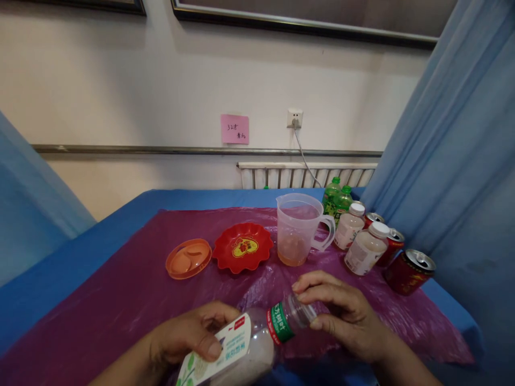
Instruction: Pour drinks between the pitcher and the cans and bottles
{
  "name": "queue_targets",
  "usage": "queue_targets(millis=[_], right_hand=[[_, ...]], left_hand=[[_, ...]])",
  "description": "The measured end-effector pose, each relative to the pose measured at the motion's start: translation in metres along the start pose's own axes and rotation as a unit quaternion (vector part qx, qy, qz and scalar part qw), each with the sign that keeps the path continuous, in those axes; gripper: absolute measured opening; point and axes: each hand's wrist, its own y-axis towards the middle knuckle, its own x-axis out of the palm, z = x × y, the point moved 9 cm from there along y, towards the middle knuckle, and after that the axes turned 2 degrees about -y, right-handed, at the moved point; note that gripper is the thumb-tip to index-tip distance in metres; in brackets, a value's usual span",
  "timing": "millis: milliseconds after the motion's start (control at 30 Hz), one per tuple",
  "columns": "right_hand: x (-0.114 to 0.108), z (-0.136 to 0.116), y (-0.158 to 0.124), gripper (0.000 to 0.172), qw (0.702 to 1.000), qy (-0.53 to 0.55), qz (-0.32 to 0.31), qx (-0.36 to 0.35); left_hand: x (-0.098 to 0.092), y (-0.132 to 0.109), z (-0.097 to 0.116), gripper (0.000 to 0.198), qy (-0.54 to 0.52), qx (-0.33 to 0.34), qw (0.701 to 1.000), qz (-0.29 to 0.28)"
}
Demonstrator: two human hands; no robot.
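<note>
My left hand (pixel 193 332) is closed around the lower body of a clear plastic bottle (pixel 263 348), its thumb on the white label. The bottle lies tilted, its mouth end pointing up and to the right. A green and red band circles its shoulder. My right hand (pixel 341 311) grips the clear mouth end between thumb and fingers; whether a cap is on it I cannot tell. Beyond my hands stand a translucent measuring jug (pixel 295 230) with a little amber liquid, a red scalloped plate (pixel 225 254) and an orange divided dish (pixel 188 259).
At the right stand green bottles (pixel 332 195), white-capped bottles (pixel 364 252) and red cans (pixel 410 273). Purple plastic sheeting (pixel 132 289) covers the blue table (pixel 132 209). Blue curtains (pixel 450 134) hang at both sides. Behind are a rail (pixel 181 150) and a radiator (pixel 277 174).
</note>
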Motion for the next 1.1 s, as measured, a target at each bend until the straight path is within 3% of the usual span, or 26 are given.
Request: queue_targets(millis=[133,267,333,433,567,700,833,967,1100], right_hand=[[0.0,-0.002,0.0,0.036,0.999,-0.037,0.0,-0.004],[-0.007,-0.001,-0.002,0.046,0.992,-0.088,0.086,-0.001],[-0.009,0.003,-0.003,0.051,0.985,-0.108,0.13,0.017],[-0.009,0.002,-0.003,0.056,0.981,-0.126,0.146,0.02],[-0.006,-0.004,0.001,0.064,0.99,-0.115,0.082,-0.007],[-0.002,0.001,0.002,0.041,0.995,-0.097,0.026,0.003],[0.002,0.003,0.001,0.036,0.998,-0.062,0.012,-0.006],[0.007,-0.003,0.0,0.036,0.999,-0.014,-0.023,-0.024],[0.006,-0.007,0.001,0.035,0.999,0.028,-0.015,-0.032]], left_hand=[[-0.008,-0.006,0.0,0.065,0.086,0.023,0.996,0.028],[-0.021,-0.016,0.006,0.082,0.244,0.07,0.956,0.144],[-0.019,-0.016,0.005,0.084,0.294,0.075,0.938,0.168],[-0.014,-0.014,0.002,0.085,0.314,0.093,0.927,0.183],[-0.017,-0.015,-0.002,0.084,0.28,0.111,0.935,0.185],[-0.021,-0.021,-0.002,0.084,0.269,0.097,0.941,0.184],[-0.021,-0.024,-0.001,0.08,0.236,0.087,0.95,0.183],[-0.011,-0.019,-0.01,0.073,0.09,0.089,0.986,0.106],[0.001,-0.011,-0.019,0.059,-0.021,0.059,0.997,0.045]])
